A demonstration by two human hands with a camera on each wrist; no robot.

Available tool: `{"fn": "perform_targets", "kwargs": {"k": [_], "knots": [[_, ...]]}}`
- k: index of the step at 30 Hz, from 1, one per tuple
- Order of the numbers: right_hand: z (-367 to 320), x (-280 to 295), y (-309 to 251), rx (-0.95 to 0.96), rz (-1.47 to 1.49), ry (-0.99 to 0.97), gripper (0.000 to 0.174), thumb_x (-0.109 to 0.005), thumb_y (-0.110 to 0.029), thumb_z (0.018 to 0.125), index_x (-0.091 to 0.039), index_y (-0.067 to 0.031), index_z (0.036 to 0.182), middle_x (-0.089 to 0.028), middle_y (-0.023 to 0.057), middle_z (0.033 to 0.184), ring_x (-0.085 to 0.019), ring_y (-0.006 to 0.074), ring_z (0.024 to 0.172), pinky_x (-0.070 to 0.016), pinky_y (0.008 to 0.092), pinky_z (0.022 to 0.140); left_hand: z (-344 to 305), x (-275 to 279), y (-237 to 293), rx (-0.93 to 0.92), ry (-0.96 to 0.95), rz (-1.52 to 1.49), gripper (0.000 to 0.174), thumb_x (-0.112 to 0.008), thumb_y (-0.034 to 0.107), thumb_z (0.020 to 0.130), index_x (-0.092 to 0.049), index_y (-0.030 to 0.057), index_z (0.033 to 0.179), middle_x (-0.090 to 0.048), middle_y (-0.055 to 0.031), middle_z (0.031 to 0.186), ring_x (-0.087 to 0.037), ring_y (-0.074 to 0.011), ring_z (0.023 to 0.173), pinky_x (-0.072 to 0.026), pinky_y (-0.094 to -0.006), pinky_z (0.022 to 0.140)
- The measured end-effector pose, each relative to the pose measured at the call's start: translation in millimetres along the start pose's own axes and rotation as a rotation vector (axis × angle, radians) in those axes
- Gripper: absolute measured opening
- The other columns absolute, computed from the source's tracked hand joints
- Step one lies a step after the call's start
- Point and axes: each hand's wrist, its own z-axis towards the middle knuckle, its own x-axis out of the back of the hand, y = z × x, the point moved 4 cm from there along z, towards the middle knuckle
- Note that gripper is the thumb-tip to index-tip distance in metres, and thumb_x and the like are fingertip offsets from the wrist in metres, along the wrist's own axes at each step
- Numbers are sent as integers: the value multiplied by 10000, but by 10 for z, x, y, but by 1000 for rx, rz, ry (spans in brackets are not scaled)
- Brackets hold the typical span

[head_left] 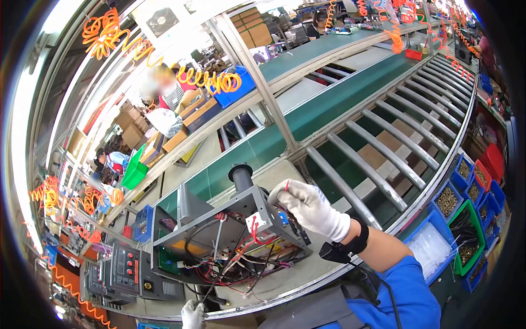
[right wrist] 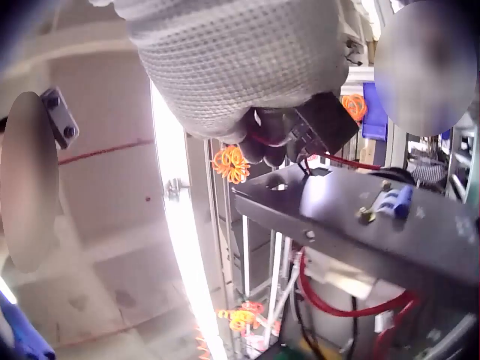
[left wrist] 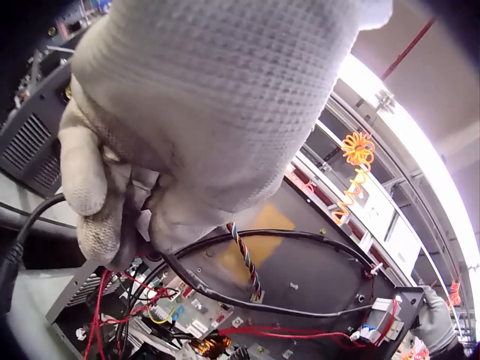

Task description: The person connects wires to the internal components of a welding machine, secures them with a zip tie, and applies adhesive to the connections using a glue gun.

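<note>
Chassis, open, dark-grey sheet metal, sits on grey bench; prob. heavy, stiff; best lifted by frame, not wires. White-gloved R hand pinches small black block at corner; white-gloved L hand grips thin black cable.

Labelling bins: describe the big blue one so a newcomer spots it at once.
Start at the roller conveyor; bins line its outer edge. It's the large blue bin nearest the blue sleeve. Unlike the green bin beside it, with black parts, it holds whitish pieces.
</note>
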Motion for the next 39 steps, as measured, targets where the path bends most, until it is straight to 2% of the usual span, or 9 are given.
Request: {"fn": "perform_targets", "kwargs": {"k": [6, 12, 20, 23, 26, 28, 30, 34, 39], "knots": [[50, 120, 79, 41, -1125, -163, 371, -623, -111, 781, -631, -121, 1151, -587, 90, 724, -598, 275, 725, -457, 414, 870, -45, -12, 95, 5, 7, -163, 84, -541, 87, 935, -573, 26, 983, -579, 5, 779, -527, -69, 625, -438, -213, 545], [191, 2, -97, 176, -1228, -340, 359, -595, -134, 797, -633, -137, 1154, -590, 89, 758, -607, 286, 787, -405, 460, 948, -98, 83, 132, 0, 11, -88, 84, -558, 94, 930, -590, 21, 958, -587, -5, 772, -536, -78, 648, -449, -221, 564], [168, 90, -30, 108, -892, -334, 407, -651, -213, 816, -596, -93, 1201, -611, 126, 887, -605, 302, 901, -403, 447, 977, 13, 63, -303, 44, -14, -114, 100, -557, 78, 918, -600, 15, 983, -603, -20, 798, -538, -91, 641, -452, -233, 566], [-30, 275, 222, -168, -264, 13, 591, -668, -237, 861, -438, -2, 1352, -590, 191, 1164, -579, 291, 1083, -450, 360, 948, -78, -23, -182, 176, -41, -30, 103, -571, 89, 898, -620, 22, 960, -594, -1, 757, -528, -84, 650, -432, -221, 563], [-381, 23, 707, -644, 266, -120, 631, -676, -327, 847, -446, -10, 1341, -562, 222, 1241, -578, 259, 1102, -451, 325, 940, 35, -151, 117, -308, 81, 824, 136, -595, 138, 876, -628, 25, 945, -639, -126, 774, -589, -302, 669, -489, -393, 638], [-396, -20, 590, -703, 322, -130, 588, -700, -289, 836, -480, -30, 1316, -631, 141, 1075, -585, 177, 1018, -458, 311, 901, -8, -272, 894, -614, 387, 653, 168, -600, 165, 858, -614, -1, 876, -630, -218, 795, -586, -406, 713, -484, -459, 682], [-348, -40, 524, -632, 488, 29, 510, -720, -218, 806, -537, -57, 1254, -637, 129, 1005, -614, 198, 965, -472, 343, 864, 25, -464, 1655, -562, 260, 279, 192, -562, -4, 828, -601, -25, 1015, -636, -106, 848, -618, -184, 734, -497, -289, 675], [-60, 77, 213, -183, -97, 92, 515, -709, -107, 753, -541, -71, 1238, -633, 125, 981, -618, 252, 932, -466, 396, 872, -39, -1137, 2985, -1035, 214, 252, 304, -594, 29, 829, -598, -22, 1128, -651, -177, 1006, -637, -238, 792, -500, -307, 741], [42, -4, 92, 327, -513, 36, 669, -752, -107, 622, -538, -73, 1255, -601, 125, 971, -599, 306, 930, -455, 435, 891, 467, -1653, 3155, -784, 81, 102, 340, -637, 71, 842, -578, -11, 1166, -670, -149, 968, -627, -174, 720, -494, -269, 696]]}}
